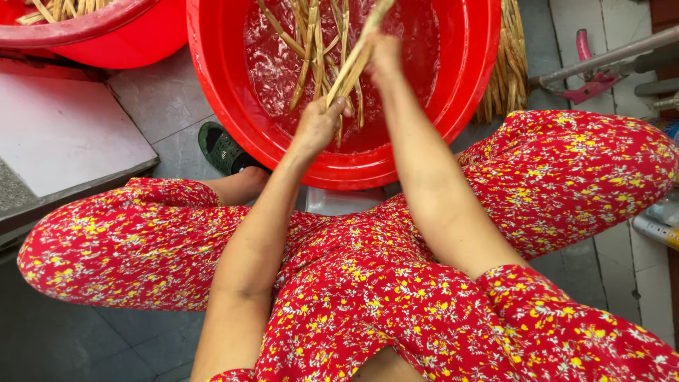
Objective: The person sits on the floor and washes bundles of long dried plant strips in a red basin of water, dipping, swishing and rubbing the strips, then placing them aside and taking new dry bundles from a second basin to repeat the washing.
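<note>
Over the red basin (463, 85) of water, her left hand (318, 124) and right hand (382, 53) both clasp one bundle of pale stalks (353, 64) (more float beneath); fingers wrapped tight

Grey tiled floor (166, 99) carries large red water-filled basin (212, 78), second red basin (106, 35) at upper left, bundle of tan stalks (506, 78) just beside, green perforated sandal (223, 148).

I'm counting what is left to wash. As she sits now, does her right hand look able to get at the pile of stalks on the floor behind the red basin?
Probably yes. The right hand already reaches over the basin, and the pile lies just past the rim on that side, nothing between.
</note>
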